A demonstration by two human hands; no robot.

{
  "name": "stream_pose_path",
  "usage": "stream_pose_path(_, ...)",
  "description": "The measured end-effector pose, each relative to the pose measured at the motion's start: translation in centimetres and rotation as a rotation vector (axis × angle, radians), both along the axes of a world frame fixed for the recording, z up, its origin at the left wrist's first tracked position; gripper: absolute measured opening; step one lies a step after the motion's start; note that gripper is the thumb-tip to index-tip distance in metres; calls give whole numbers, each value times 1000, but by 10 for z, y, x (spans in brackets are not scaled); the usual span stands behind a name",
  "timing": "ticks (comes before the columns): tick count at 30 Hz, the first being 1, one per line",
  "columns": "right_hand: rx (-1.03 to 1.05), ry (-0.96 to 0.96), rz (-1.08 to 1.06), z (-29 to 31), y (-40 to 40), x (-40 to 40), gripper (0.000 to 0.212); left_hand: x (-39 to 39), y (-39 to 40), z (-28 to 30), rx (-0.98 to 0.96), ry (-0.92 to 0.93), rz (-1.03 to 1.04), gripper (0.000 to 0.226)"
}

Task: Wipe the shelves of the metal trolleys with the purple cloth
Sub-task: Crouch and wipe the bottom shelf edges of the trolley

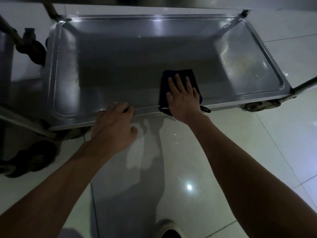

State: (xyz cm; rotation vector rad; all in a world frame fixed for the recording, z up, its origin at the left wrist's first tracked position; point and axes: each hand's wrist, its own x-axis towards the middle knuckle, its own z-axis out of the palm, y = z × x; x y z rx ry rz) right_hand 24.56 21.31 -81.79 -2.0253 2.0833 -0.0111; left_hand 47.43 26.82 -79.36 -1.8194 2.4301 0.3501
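The low shelf of a metal trolley fills the upper half of the head view, a shallow steel tray with a raised rim. A dark purple cloth lies folded on the shelf near its front edge, right of centre, with a corner and loop hanging over the rim. My right hand lies flat on the cloth with straight fingers, pressing it down. My left hand grips the shelf's front rim left of the cloth, fingers curled over the edge.
Another trolley's frame and dark castor wheels stand at the left, with one more wheel lower down. A castor shows under the shelf's right front corner. Glossy pale floor tiles lie below. A shoe shows at the bottom.
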Motion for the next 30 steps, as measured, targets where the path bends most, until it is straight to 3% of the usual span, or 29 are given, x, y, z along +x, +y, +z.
stream_pose_path(5, 7, -17, 50, -3, -2, 34, 61, 22, -6, 13, 22, 47, -42, 52)
stream_pose_path(9, -6, -28, 32, -8, -5, 44, 61, 78, -9, 16, -154, 50, 207, 35)
stream_pose_path(18, 4, -141, 157, -10, -25, 157, 65, 126, 12, -4, -150, 100, 177, 42)
stream_pose_path(30, 11, -193, 436, -12, -72, 271, 59, 137, 21, -17, -89, -4, 113, 62)
